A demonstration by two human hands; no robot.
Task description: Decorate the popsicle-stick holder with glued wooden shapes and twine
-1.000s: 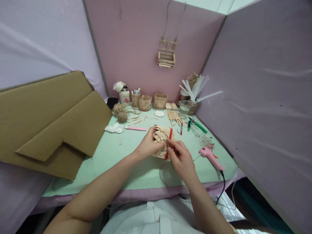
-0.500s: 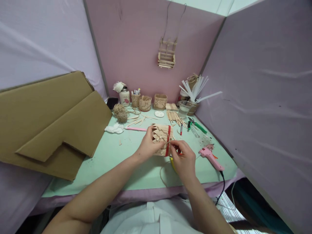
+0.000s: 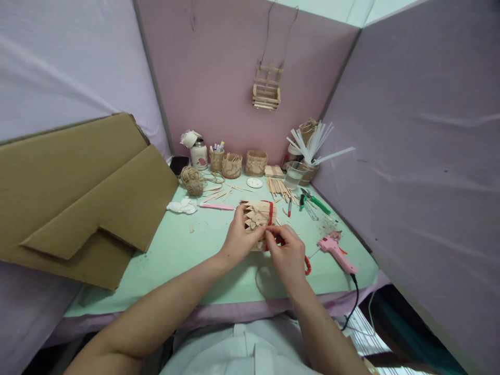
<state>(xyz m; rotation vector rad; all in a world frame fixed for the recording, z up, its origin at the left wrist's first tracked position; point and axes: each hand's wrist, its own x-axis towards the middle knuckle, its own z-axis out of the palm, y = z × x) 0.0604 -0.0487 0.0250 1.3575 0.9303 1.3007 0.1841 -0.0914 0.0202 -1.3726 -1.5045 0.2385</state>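
While the left hand (image 3: 239, 238) grips one container (image 3: 257, 212), another (image 3: 216, 161) holds markers (image 3: 217, 147).

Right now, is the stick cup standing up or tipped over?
Tipped: the cup is held on its side, its pointed rim facing left and its red band near the right end.

Lilac walls (image 3: 410, 182) flank a mint-green table (image 3: 167, 255).

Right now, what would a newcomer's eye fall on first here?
Probably the big brown cardboard at the left, then the pink glue gun on the right of the table. A stick frame hangs against the pink wall. In the middle, the left hand grips a wooden piece, the right hand at its red band.
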